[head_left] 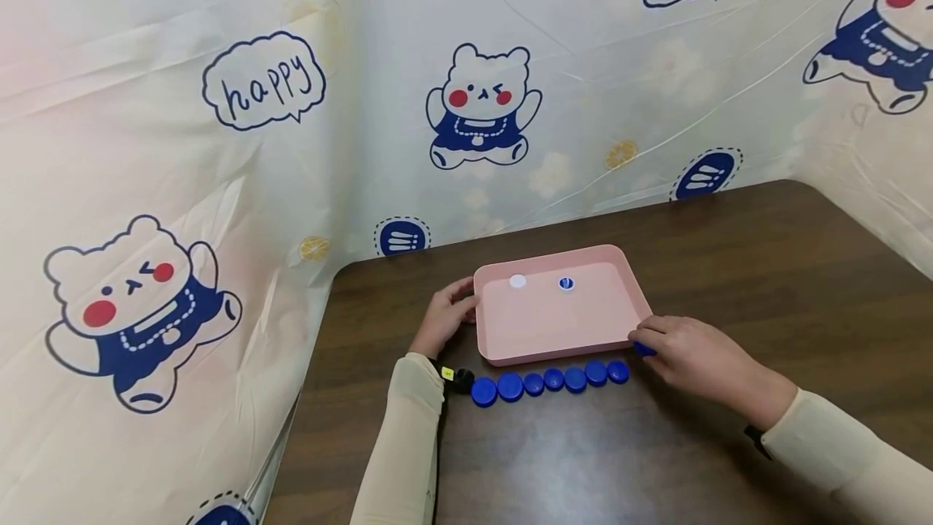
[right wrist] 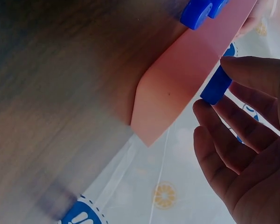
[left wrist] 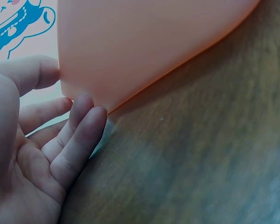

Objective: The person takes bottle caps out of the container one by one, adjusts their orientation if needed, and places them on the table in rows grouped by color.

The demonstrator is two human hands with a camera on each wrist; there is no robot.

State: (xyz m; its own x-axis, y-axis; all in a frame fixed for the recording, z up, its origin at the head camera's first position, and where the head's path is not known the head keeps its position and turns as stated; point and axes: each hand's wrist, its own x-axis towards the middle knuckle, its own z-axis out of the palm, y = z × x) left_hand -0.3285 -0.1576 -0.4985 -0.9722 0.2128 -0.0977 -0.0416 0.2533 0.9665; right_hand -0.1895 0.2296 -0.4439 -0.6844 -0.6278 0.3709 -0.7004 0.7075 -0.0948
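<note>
A shallow pink tray (head_left: 561,322) lies on the wooden table. My left hand (head_left: 446,316) holds its left side; in the left wrist view, thumb and fingers (left wrist: 84,135) meet the tray's wall (left wrist: 144,42). My right hand (head_left: 685,351) is by the tray's near right corner, pinching a blue bottle cap (right wrist: 217,85) between thumb and fingers. Several blue caps (head_left: 554,380) of differing sizes stand in a row along the tray's near side. Inside the tray lie a white disc (head_left: 517,281) and a small blue-and-white disc (head_left: 566,284).
The brown table (head_left: 539,460) reaches back to a pale curtain (head_left: 583,87) printed with bears, which also hangs at the left and right. A black strap with a yellow tag (head_left: 448,373) is at the left wrist, close to the row's left end.
</note>
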